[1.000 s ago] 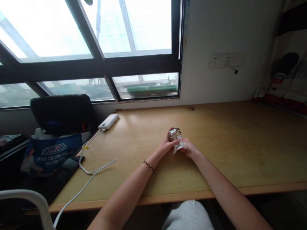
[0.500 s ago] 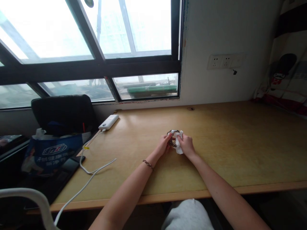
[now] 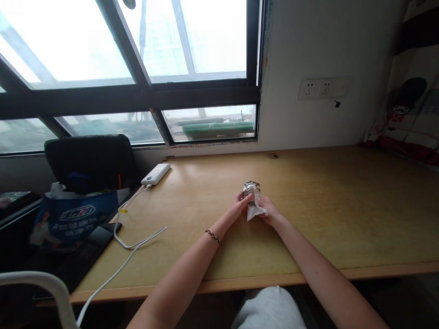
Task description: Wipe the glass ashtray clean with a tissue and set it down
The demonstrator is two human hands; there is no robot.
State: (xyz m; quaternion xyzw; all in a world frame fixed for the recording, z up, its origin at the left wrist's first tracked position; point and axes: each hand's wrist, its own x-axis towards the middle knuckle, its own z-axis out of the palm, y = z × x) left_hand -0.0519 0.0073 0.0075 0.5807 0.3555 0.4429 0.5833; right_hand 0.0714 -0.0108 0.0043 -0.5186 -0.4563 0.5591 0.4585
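The fingers [image 3: 248, 198] of the left hand [image 3: 238, 205] curl round a shiny glass-like object [image 3: 254, 188], thumb across its near side; those of the right hand [image 3: 272, 212], partly hidden, close on a white tissue [image 3: 255, 211] touching it. Both are held over the middle of the wooden desk [image 3: 343, 196]. At the desk's far left lies a white power bank [image 3: 156, 174]; left of it, a blue bag [image 3: 77, 219].

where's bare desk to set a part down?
Biggest patch: desk right of the right hand, back to the wall. Smaller: between white cable and left forearm; behind the shiny object, toward the wall. Crowded: left side, with power bank and cable; mid-desk, where left hand, right hand, shiny object and white tissue cluster.
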